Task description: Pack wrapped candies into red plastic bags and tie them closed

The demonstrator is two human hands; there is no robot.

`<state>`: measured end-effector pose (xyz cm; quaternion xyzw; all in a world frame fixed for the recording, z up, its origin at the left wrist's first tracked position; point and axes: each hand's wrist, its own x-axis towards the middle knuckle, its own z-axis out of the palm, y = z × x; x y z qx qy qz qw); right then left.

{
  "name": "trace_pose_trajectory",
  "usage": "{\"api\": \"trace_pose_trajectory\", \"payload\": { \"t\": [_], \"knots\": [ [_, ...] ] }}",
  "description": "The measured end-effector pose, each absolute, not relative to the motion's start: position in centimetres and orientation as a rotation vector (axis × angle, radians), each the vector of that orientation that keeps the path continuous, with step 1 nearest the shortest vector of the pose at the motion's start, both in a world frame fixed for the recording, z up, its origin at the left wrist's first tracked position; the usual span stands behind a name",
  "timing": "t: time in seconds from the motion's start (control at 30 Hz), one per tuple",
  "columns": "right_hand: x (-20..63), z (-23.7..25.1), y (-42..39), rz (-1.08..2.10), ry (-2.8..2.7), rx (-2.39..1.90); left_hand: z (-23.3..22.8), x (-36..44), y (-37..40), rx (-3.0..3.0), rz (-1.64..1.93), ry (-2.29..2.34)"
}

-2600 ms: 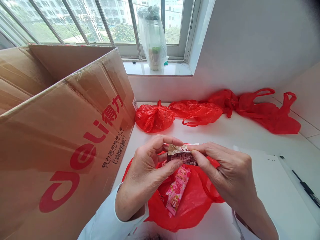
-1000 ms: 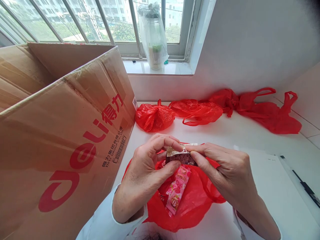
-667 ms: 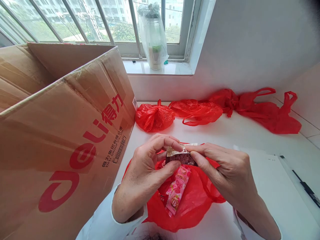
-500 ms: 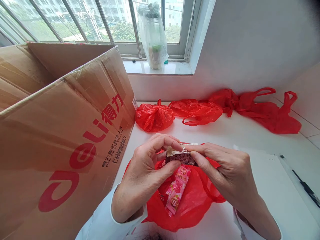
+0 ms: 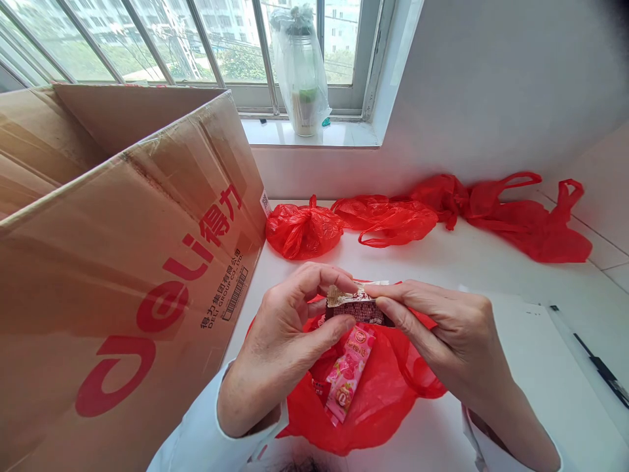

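Observation:
Between my two hands is a small brown-and-cream wrapped candy (image 5: pixel 361 311), held level with its printed side toward me. My left hand (image 5: pixel 289 328) pinches its left end between thumb and fingers. The right end is gripped by the thumb and forefinger of my right hand (image 5: pixel 442 328). Below lies an open red plastic bag (image 5: pixel 378 406), spread on the white table (image 5: pixel 422 436). A pink wrapped candy (image 5: pixel 350 377) rests on the bag, and a darker red wrapper (image 5: pixel 320 387) shows partly beside it.
A large cardboard box (image 5: pixel 162 262) stands at the left. Along the wall lie a knotted red bag (image 5: pixel 304 229) and several more red bags (image 5: pixel 393 219). A bagged jar (image 5: pixel 305 85) is on the windowsill. At the right is a black pen (image 5: pixel 609 377).
My right hand has shifted very slightly to the right, showing a little more of the candy's right end. My left hand and the bag are almost unchanged.

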<state>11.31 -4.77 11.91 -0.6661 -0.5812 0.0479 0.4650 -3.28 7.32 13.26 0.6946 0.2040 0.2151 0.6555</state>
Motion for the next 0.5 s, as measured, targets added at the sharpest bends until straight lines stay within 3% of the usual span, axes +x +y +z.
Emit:
{"api": "trace_pose_trajectory", "payload": {
  "t": [0.5],
  "knots": [
    [12.05, 12.26, -4.75, 0.361, -1.379, -1.558, 13.23, -3.32, 7.22, 1.52, 0.472, 0.477]
  ]
}}
